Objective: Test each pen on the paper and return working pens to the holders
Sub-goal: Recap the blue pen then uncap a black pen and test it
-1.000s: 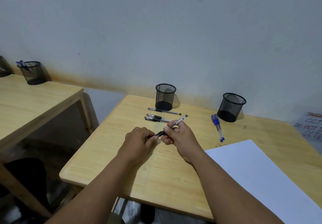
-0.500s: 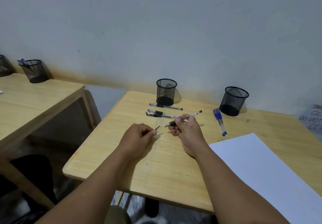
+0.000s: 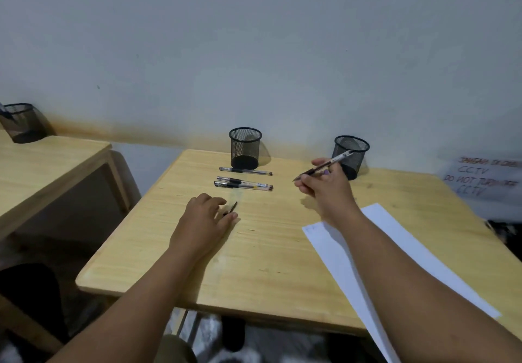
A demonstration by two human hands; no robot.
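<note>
Trouble could start at the small black cap [image 3: 231,209], which lies loose on the wooden desk [image 3: 254,263] against the relaxed, flat fingertips of the left hand [image 3: 202,222], holding nothing; a nudge might roll it off and leave this pen uncapped. Three capped black pens [image 3: 244,180] lie just beyond, before the left mesh holder [image 3: 244,147]. Further right, the right hand [image 3: 324,193] pinches the uncapped pen [image 3: 322,166] aloft, tip pointing left, before the right mesh holder [image 3: 351,156] and short of the white paper [image 3: 395,263], so a hurried stroke could mark the desk instead.

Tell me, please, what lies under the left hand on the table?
A black pen cap lies by the left hand, its tip showing beyond the fingers. The cap's lower end is covered, as is the wood below.
</note>
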